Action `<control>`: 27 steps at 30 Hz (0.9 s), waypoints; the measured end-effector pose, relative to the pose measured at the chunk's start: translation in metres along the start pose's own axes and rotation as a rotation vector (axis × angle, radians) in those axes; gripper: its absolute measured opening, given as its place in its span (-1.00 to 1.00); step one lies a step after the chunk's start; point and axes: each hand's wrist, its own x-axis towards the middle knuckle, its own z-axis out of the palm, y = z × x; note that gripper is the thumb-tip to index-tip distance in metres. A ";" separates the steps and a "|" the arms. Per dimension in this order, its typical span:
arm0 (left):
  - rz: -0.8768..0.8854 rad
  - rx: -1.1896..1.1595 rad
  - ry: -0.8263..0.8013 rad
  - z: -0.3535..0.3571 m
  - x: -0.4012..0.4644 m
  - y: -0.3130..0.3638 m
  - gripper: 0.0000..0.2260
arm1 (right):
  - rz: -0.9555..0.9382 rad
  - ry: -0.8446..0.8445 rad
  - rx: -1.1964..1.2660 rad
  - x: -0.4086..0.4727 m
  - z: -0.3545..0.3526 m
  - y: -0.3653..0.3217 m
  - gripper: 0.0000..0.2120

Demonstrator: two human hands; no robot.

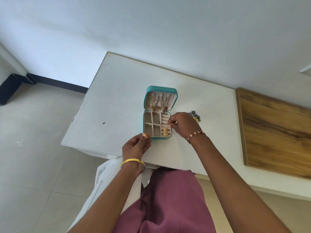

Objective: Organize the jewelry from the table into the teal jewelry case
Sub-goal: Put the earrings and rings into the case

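A person's right hand [182,125] pinches a small gold ring [167,124] over the ring rolls of the open teal jewelry case [158,115] on the white table [117,98]; the left hand [136,146] pinches another gold piece [146,136] beside it; best pressed squarely into a free slot.

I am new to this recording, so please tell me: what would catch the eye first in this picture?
The open teal jewelry case at the middle of the white table, with gold rings in its right slots. The right hand pinches a small ring above them, and the left hand holds a gold piece beside the case.
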 end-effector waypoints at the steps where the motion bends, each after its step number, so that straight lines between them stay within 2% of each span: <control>1: 0.002 0.008 -0.007 0.000 0.001 -0.001 -0.90 | -0.006 -0.031 -0.021 0.002 0.000 -0.002 -0.87; 6: 0.003 0.019 -0.027 -0.002 0.004 -0.003 -0.92 | -0.001 -0.200 -0.058 0.008 0.000 -0.009 -0.88; 15: -0.006 0.038 -0.039 -0.003 0.006 -0.004 -0.92 | 0.012 -0.291 -0.026 0.024 -0.007 -0.013 -0.85; 23: -0.013 0.042 -0.039 -0.003 0.006 -0.004 -0.94 | 0.033 -0.181 0.077 0.028 -0.007 -0.008 -0.87; 27: -0.010 0.041 -0.036 -0.004 0.007 -0.004 -0.93 | 0.022 -0.211 0.059 0.028 -0.005 -0.009 -0.85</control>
